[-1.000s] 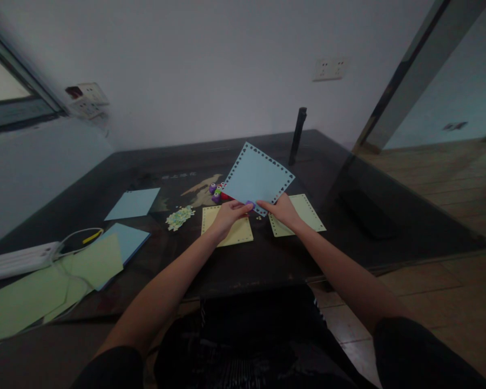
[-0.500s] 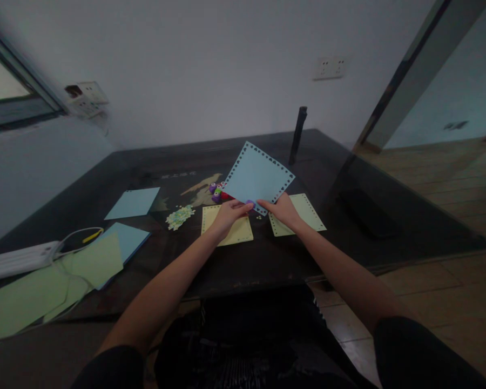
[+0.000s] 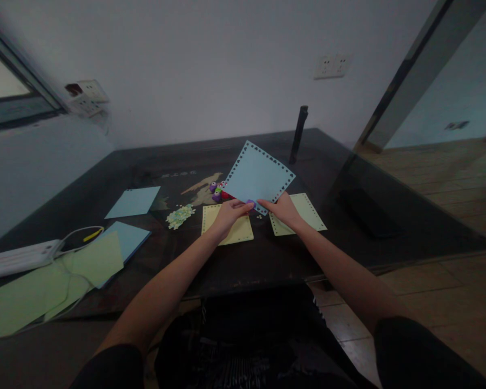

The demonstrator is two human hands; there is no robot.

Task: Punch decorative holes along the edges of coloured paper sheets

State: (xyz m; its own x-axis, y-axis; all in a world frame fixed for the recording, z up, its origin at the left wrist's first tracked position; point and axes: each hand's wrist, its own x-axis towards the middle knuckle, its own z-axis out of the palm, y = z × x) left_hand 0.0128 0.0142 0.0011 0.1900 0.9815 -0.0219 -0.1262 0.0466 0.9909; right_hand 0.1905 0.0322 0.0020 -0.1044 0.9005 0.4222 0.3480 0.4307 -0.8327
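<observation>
Both hands meet at twelve o'clock over the dark table [image 3: 267,259]. The left hand [image 3: 227,213] pinches the blue sheet [image 3: 259,175] by its near corner beside a small purple punch [image 3: 250,203]; the right hand [image 3: 285,209] grips the same edge. The sheet's border looks punched all round, so little seems left. Two punched yellow sheets [image 3: 227,229] lie beneath, confetti [image 3: 179,216] at eleven, plain sheets [image 3: 93,259] at nine. Beyond stands a grey wall with sockets [image 3: 328,66].

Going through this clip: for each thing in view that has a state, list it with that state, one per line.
Blue punched sheet: lifted, tilted, edges perforated.
Left hand: shut on the sheet's near edge.
Right hand: shut on the same edge.
Purple punch: at the edge, mostly hidden.
Two yellow sheets: flat, perforated.
Confetti pile: loose.
</observation>
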